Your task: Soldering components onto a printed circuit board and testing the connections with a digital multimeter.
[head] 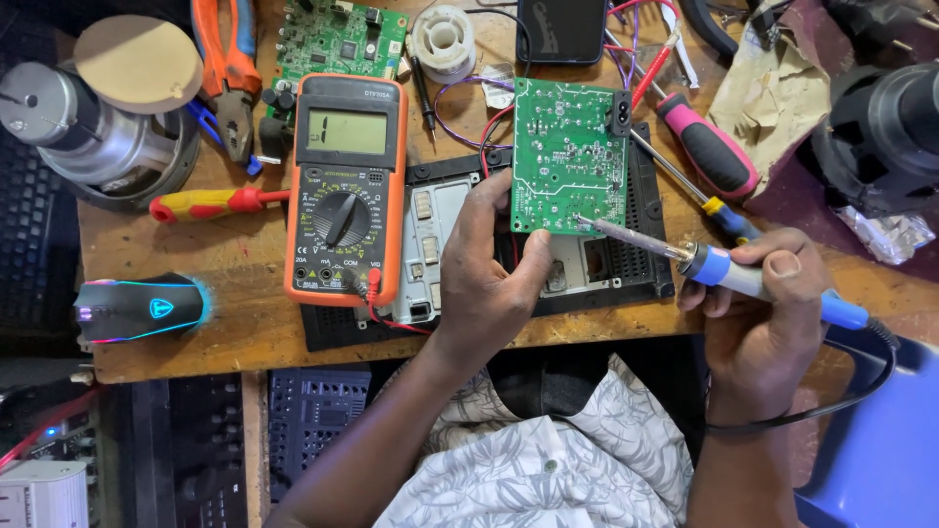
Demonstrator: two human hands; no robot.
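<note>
My left hand grips the lower edge of a green circuit board, holding it solder side up above an opened black device case. My right hand is closed around the blue handle of a soldering iron. The iron's metal tip touches the board near its lower right corner. Red and purple wires run from the board's upper left edge toward the back of the bench.
An orange digital multimeter lies left of the case. A lit computer mouse sits at the bench's left front. Behind are orange pliers, another green board, a solder spool, a pink-handled screwdriver and a speaker.
</note>
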